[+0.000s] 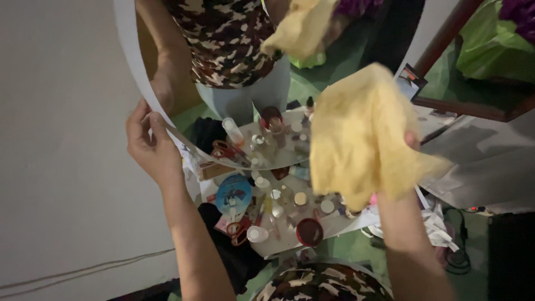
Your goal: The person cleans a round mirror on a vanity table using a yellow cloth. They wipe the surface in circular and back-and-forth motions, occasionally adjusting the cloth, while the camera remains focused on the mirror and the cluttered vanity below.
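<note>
- I judge the step in hand as wiping the round mirror point(167, 125): my left hand point(149, 146) has its grip closed on the mirror's left rim, steadying it against the pale wall.
- My right hand point(409, 145) has its grip bunched on a yellow cloth point(362, 134), held up in front of the mirror's right half; whether the cloth touches the glass I cannot tell.
- The next move, as I read it, calls for flat pressure on the glass while the left grip keeps the rim from tilting.
- Just below the mirror sits a crowded surface point(278, 245): small bottles, a red round lid point(310, 232), a blue fan-shaped item point(234, 194), red scissors point(238, 231).
- Those bottles stand near the mirror's lower edge, so a low sweep could knock them.
- A green bag point(490, 44) lies far right, well apart.
</note>
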